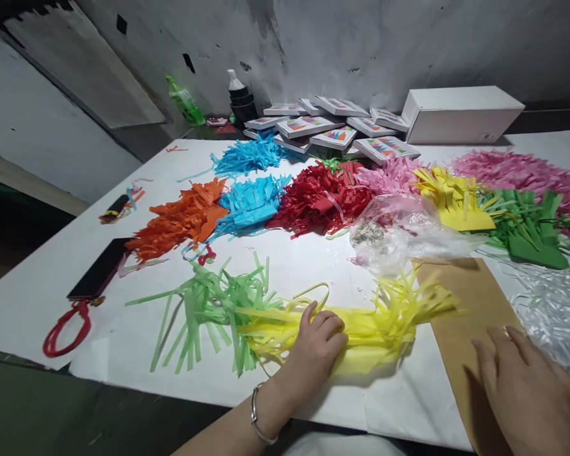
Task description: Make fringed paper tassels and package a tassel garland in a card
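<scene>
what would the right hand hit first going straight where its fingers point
Across the brown sheet, the right hand would probably meet the frayed end of the yellow strips first, though its height is unclear.

Left hand (320,339): between five and six o'clock, back up, fingers (330,324) bent. Left forearm (235,425): bare, aimed toward two o'clock. Right hand (527,386): at four o'clock, back up, fingers extended toward eleven o'clock, slightly parted.

Plastic bag (408,239) narrows gap behind yellow streamers (373,335).
</scene>
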`<state>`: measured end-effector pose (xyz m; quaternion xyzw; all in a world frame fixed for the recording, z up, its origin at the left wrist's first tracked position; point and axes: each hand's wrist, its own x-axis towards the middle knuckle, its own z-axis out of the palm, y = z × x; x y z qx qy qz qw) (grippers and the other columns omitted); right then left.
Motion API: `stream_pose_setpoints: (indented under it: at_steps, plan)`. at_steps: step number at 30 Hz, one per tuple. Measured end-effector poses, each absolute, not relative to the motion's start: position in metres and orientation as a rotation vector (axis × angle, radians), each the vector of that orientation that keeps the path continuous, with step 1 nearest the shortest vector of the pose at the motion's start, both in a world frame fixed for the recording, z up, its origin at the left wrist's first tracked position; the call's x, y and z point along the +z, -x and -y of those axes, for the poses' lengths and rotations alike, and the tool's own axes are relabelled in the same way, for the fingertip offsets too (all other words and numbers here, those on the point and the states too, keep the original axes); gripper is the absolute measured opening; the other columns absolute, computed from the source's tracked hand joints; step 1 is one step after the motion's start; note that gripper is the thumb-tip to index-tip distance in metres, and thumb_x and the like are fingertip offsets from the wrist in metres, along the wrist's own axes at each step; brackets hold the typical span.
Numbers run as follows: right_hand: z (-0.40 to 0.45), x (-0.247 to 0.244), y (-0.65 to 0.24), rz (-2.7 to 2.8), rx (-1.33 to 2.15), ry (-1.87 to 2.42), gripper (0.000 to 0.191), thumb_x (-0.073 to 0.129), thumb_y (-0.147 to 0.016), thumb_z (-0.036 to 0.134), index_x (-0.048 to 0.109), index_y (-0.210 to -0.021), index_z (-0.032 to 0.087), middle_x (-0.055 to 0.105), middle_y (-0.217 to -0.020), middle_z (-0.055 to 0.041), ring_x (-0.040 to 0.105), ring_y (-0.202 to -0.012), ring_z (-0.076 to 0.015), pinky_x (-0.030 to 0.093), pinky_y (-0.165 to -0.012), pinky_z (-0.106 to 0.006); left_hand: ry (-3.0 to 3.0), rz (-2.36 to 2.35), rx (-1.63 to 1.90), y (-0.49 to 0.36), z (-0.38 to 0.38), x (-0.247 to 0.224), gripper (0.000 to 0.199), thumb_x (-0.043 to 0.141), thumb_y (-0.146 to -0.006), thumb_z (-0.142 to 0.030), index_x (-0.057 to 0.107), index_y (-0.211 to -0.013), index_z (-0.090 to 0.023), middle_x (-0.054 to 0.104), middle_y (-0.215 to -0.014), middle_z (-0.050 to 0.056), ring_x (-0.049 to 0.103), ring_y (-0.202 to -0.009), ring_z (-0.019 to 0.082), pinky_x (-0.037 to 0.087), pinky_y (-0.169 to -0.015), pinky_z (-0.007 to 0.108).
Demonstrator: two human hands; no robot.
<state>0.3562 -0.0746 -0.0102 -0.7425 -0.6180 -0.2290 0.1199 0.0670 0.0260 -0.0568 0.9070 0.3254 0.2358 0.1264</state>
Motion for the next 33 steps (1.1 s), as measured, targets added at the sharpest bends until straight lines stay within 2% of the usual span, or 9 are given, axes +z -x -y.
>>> stream_pose_setpoints:
  at_steps: [3, 5, 8, 10, 14, 18, 21, 27, 33]
  plan:
    - [0.062, -0.003, -0.328, 2.104, -0.582, 1.679, 0.033, 0.051, -0.095, 0.017, 0.057, -0.128, 0.014, 0.07, -0.117, -0.0142, 0.066, -0.099, -0.0292, 0.048, -0.089, -0.045, -2.644, -0.9, 0.765, -0.07, -0.026, -0.056, 0.02, 0.049, -0.096, -0.008, 0.065, -0.095, -0.02, 0.069, -0.098, 0.004, 0.06, -0.101, 0.021, 0.029, -0.113, 0.053]
    - [0.05, -0.006, -0.295, 2.303, -0.329, 1.31, 0.036, 0.049, -0.093, 0.007, 0.057, -0.129, 0.011, 0.068, -0.12, -0.0152, 0.062, -0.11, -0.0273, 0.047, -0.094, -0.04, -2.64, -0.848, 0.841, -0.071, -0.025, -0.054, 0.02, 0.048, -0.097, -0.009, 0.065, -0.098, -0.019, 0.07, -0.098, 0.005, 0.059, -0.101, 0.021, 0.029, -0.113, 0.051]
    - [0.035, -0.022, -0.261, 2.331, -0.179, 1.318, 0.029, 0.041, -0.094, 0.002, 0.066, -0.104, 0.011, 0.067, -0.081, -0.0075, 0.059, -0.074, -0.0211, 0.044, -0.074, -0.035, -2.651, -0.799, 0.837, -0.069, -0.023, -0.049, 0.018, 0.048, -0.098, -0.01, 0.064, -0.1, -0.018, 0.07, -0.092, 0.003, 0.059, -0.096, 0.019, 0.03, -0.112, 0.047]
    - [0.034, -0.036, -0.258, 2.298, -0.167, 1.348, 0.031, 0.037, -0.095, 0.003, 0.067, -0.092, 0.013, 0.061, -0.07, -0.0045, 0.053, -0.066, -0.0197, 0.041, -0.071, -0.035, -2.675, -0.787, 0.747, -0.066, -0.021, -0.047, 0.02, 0.046, -0.1, -0.01, 0.064, -0.099, -0.018, 0.07, -0.088, 0.002, 0.059, -0.093, 0.018, 0.031, -0.109, 0.045]
    - [0.053, -0.057, -0.277, 2.222, -0.076, 1.389, 0.032, 0.036, -0.098, 0.005, 0.066, -0.103, 0.013, 0.068, -0.087, -0.008, 0.058, -0.083, -0.0211, 0.041, -0.089, -0.039, -2.697, -0.784, 0.594, -0.058, -0.019, -0.047, 0.025, 0.04, -0.103, -0.013, 0.064, -0.097, -0.019, 0.07, -0.089, 0.003, 0.058, -0.088, 0.018, 0.035, -0.1, 0.042]
    - [0.07, -0.063, -0.289, 2.086, -0.057, 1.555, 0.024, 0.041, -0.101, 0.014, 0.064, -0.107, 0.017, 0.071, -0.103, -0.0089, 0.06, -0.103, -0.0255, 0.033, -0.102, -0.048, -2.653, -0.83, 0.571, -0.056, -0.019, -0.046, 0.024, 0.042, -0.104, -0.015, 0.064, -0.097, -0.019, 0.069, -0.093, 0.004, 0.057, -0.09, 0.019, 0.036, -0.094, 0.042]
    - [0.068, -0.057, -0.288, 2.089, -0.055, 1.737, 0.019, 0.044, -0.1, 0.018, 0.063, -0.097, 0.021, 0.07, -0.098, -0.0061, 0.06, -0.099, -0.0254, 0.031, -0.097, -0.048, -2.566, -0.954, 0.531, -0.057, -0.02, -0.042, 0.021, 0.045, -0.102, -0.017, 0.063, -0.092, -0.018, 0.068, -0.094, 0.004, 0.056, -0.089, 0.02, 0.037, -0.089, 0.041]
    - [0.046, -0.052, -0.288, 2.137, 0.06, 1.903, 0.026, 0.043, -0.102, 0.023, 0.055, -0.079, 0.022, 0.059, -0.075, -0.0007, 0.055, -0.074, -0.022, 0.028, -0.074, -0.038, -2.499, -1.221, 0.436, -0.061, -0.023, -0.039, 0.02, 0.051, -0.097, -0.014, 0.062, -0.08, -0.018, 0.064, -0.091, 0.004, 0.054, -0.087, 0.022, 0.038, -0.086, 0.044]
    - [0.039, -0.054, -0.292, 2.088, 0.011, 1.933, 0.025, 0.049, -0.101, 0.026, 0.054, -0.077, 0.022, 0.058, -0.069, 0.0001, 0.053, -0.069, -0.0208, 0.028, -0.074, -0.037, -2.568, -1.324, 0.277, -0.071, -0.032, -0.041, 0.02, 0.058, -0.093, -0.017, 0.066, -0.075, -0.017, 0.062, -0.084, 0.005, 0.052, -0.082, 0.023, 0.041, -0.08, 0.045]
